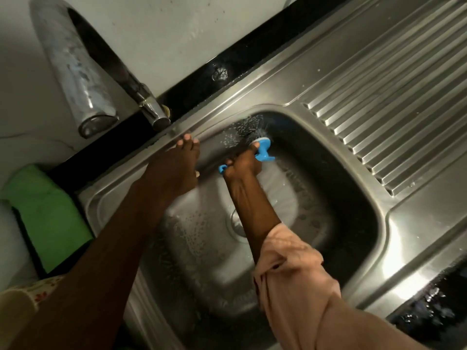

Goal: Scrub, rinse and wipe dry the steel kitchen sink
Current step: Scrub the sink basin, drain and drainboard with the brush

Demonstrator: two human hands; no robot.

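Observation:
The steel sink [358, 188] fills the middle of the head view, its basin wet and soapy around the drain [236, 223]. My right hand [243, 164] grips a blue-handled scrub brush [262, 147], whose bristles press against the basin's far wall, where suds are spattered. My left hand [177, 162] rests flat with straight fingers on the sink's far rim, just below the tap.
A chrome tap spout [151, 109] and a steel cylinder [75, 69] hang over the far left rim. A green cloth [48, 210] lies on the counter to the left. The ribbed drainboard [394, 97] runs to the right, with wet black counter [429, 306] beyond it.

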